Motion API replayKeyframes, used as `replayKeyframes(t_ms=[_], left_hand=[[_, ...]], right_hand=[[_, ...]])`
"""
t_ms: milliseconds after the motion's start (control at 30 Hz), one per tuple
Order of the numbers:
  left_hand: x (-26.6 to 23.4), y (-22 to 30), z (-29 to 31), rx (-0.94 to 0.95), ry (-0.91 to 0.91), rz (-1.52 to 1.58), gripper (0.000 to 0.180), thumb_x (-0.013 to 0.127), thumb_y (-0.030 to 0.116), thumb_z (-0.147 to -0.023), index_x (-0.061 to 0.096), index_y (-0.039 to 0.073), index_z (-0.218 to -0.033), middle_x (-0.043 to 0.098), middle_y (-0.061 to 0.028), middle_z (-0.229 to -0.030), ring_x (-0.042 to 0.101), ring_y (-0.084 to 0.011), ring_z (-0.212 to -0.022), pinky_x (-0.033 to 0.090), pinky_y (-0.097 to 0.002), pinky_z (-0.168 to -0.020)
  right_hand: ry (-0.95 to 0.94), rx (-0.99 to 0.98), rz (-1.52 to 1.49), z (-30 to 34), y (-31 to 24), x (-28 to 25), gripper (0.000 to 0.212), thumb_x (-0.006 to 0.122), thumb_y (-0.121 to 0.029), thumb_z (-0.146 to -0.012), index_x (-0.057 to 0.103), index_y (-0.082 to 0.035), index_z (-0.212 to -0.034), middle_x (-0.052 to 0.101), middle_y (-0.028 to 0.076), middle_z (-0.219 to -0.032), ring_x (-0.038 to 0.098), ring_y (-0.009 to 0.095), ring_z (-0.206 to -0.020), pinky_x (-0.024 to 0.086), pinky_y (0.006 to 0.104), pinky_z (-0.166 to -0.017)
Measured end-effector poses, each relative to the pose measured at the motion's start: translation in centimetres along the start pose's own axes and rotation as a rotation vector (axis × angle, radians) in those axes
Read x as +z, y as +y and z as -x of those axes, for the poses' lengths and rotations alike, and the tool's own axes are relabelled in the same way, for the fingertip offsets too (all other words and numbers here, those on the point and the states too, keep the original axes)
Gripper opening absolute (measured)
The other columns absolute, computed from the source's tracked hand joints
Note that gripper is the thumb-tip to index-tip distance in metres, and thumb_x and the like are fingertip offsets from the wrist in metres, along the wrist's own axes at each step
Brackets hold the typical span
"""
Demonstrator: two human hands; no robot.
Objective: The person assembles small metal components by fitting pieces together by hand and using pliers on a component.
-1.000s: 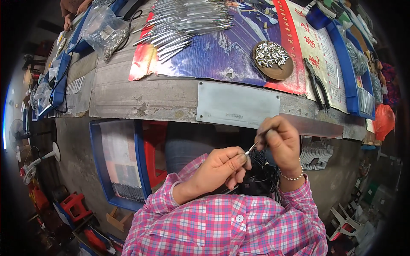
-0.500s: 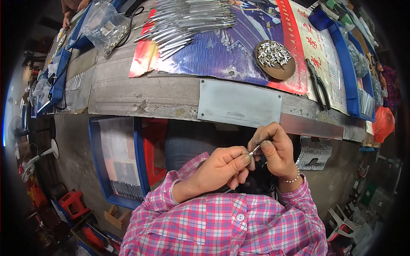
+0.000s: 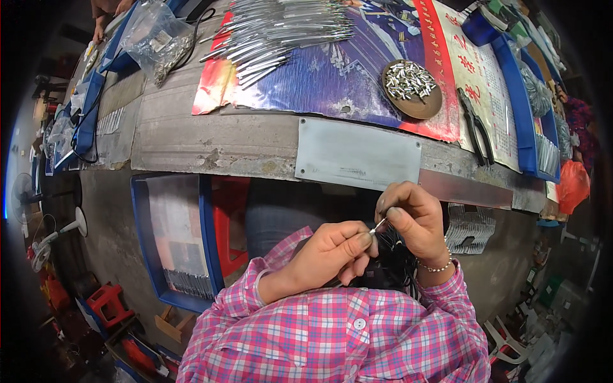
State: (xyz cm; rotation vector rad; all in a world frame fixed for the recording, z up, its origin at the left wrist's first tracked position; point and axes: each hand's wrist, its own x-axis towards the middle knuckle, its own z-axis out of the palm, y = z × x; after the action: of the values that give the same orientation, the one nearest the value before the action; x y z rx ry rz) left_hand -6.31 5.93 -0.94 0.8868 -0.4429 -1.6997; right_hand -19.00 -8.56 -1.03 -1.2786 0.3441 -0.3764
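Just in front of my chest, both hands meet at a small, thin, silvery metal piece. My left hand is closed, pinching its lower end between thumb and forefinger. The thumb and fingers of my right hand close on the upper end. Fingers cover most of the piece, so its full shape is hidden. On the bench beyond, a round brown dish holds many short silver metal sleeves. A heap of long, thin silver rods lies farther back on a printed poster.
Dark-handled pliers lie right of the dish, near a blue bin. A pale metal plate is fixed to the bench edge. Below left stands a blue tray beside a red stool. A plastic bag sits back left.
My right hand has shifted slightly to the right, a little away from the left fingers. My left hand stays nearly in place, and the pinched piece remains between them.
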Motion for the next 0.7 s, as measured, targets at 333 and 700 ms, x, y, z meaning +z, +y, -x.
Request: replayKeyframes(t_ms=[333, 700], left_hand=[[-0.3, 0.0, 0.2, -0.018, 0.043, 0.0, 0.028, 0.042, 0.025, -0.096, 0.054, 0.002, -0.086, 0.053, -0.0003, -0.06, 0.045, -0.0033, -0.043, 0.036, -0.0166, -0.043], [-0.4, -0.4, 0.3, -0.005, 0.028, -0.063, 0.027, 0.041, 0.024, -0.097, 0.054, 0.002, -0.086, 0.053, 0.0, -0.06, 0.045, -0.0032, -0.044, 0.036, -0.0159, -0.043]], right_hand=[[0.016, -0.025, 0.124, 0.0, 0.6, 0.6, 0.012, 0.052, -0.009, -0.09, 0.049, 0.002, -0.087, 0.054, 0.005, -0.077, 0.054, 0.008, -0.063, 0.044, 0.0206, -0.056], [0.171, -0.131, 0.123, 0.3, 1.4, 1.4, 0.014, 0.046, -0.013, -0.091, 0.041, -0.001, -0.086, 0.049, 0.006, -0.071, 0.05, 0.01, -0.054, 0.042, 0.0221, -0.049]])
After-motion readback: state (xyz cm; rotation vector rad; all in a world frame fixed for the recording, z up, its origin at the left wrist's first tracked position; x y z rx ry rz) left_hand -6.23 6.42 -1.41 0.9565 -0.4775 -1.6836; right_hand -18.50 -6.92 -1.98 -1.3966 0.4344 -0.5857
